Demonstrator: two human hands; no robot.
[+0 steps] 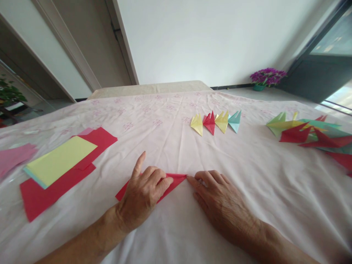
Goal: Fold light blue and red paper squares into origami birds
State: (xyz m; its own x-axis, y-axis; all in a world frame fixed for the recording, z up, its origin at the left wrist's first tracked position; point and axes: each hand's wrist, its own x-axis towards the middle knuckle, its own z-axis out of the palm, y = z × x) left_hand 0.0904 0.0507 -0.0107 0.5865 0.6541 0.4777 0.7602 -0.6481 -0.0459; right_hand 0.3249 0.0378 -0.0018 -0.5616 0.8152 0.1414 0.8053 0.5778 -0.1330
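A folded sheet of red paper [176,179] lies on the table in front of me, narrowing to a point at its right end. My left hand [145,190] covers its middle, fingers bent and pressing it down, with the outermost finger raised. At the pointed tip, the bent fingers of my right hand [217,198] touch the paper with a fingertip; its thumb is tucked in close to the cloth. Part of the red paper is hidden beneath my left hand.
Red sheets [57,194] lie at the left with a yellow sheet [62,159] on top and pink paper [16,157] beside them. Several folded paper pieces [209,123] stand in a row beyond my hands. More coloured folded pieces [310,134] are heaped at the right on the pale tablecloth [148,132].
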